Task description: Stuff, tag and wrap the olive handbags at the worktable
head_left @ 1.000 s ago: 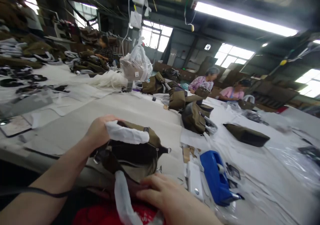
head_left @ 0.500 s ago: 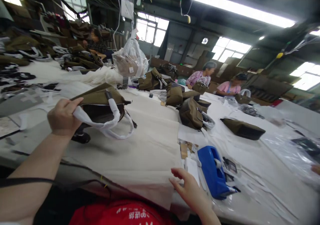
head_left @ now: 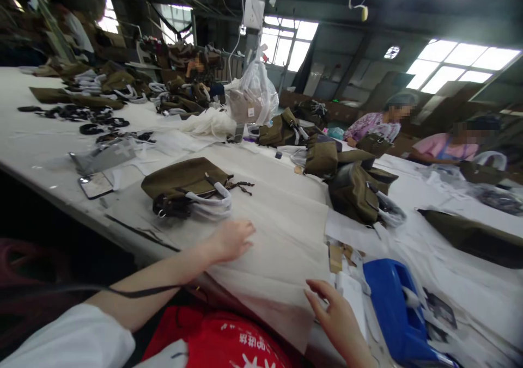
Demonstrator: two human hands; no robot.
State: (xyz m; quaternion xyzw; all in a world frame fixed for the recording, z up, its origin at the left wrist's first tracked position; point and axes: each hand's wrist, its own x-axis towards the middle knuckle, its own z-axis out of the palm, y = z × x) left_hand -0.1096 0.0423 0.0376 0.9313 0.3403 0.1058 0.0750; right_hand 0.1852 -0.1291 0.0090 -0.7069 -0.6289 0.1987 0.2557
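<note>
An olive-green handbag [head_left: 192,175] with white-wrapped handles lies on its side on the pale sheet [head_left: 286,210] covering the table. My left hand [head_left: 232,241] hovers over the sheet just in front of the handles, apart from the bag. Its fingers are loosely bent and hold nothing. Near the table's front edge is my right hand [head_left: 337,308], thumb and forefinger spread, nothing between them. Close to its right stand a small white box [head_left: 352,297] and a blue tape dispenser [head_left: 388,297].
More olive bags [head_left: 353,194] stand beyond the sheet at right, and a flat one [head_left: 469,234] lies further right. Bags and straps [head_left: 93,115] are heaped at far left. A phone-like slab [head_left: 95,185] lies left. Co-workers [head_left: 376,120] sit across the table.
My left hand has let go of the handbag and moved right and toward me; the bag now rests on the table. The view has turned left. My right hand remains spread.
</note>
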